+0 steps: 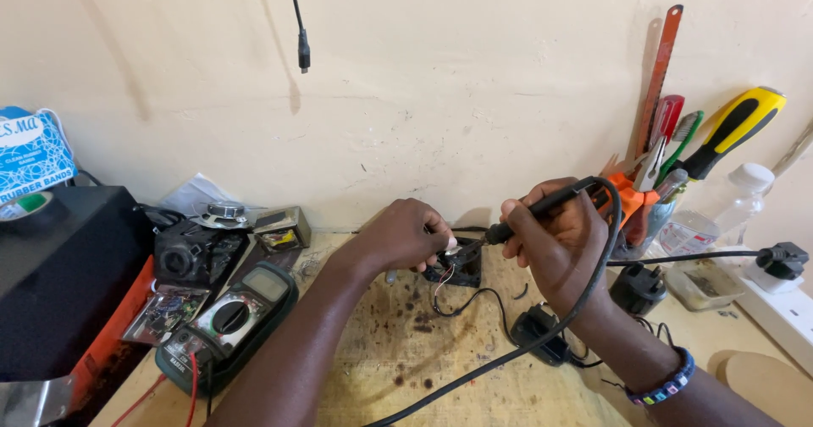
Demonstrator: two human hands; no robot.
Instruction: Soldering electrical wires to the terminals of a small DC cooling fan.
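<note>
Soldering iron gripped in right hand, fingers wrapped round its black handle, tip angled down-left onto small black component. Component resting on wooden bench near wall, thin coloured wires at its left edge, black lead curling off toward the front. Left hand closed over those wires, fingertips pinching something pale just beside the iron's tip; exactly what is pinched, cannot tell. Hands close together, nearly touching above the component. Iron's black cable looping round right wrist and down across bench. Green multimeter with red leads lying well to the left. Black plug adapter just right of right forearm. Beaded bracelet on right wrist
</note>
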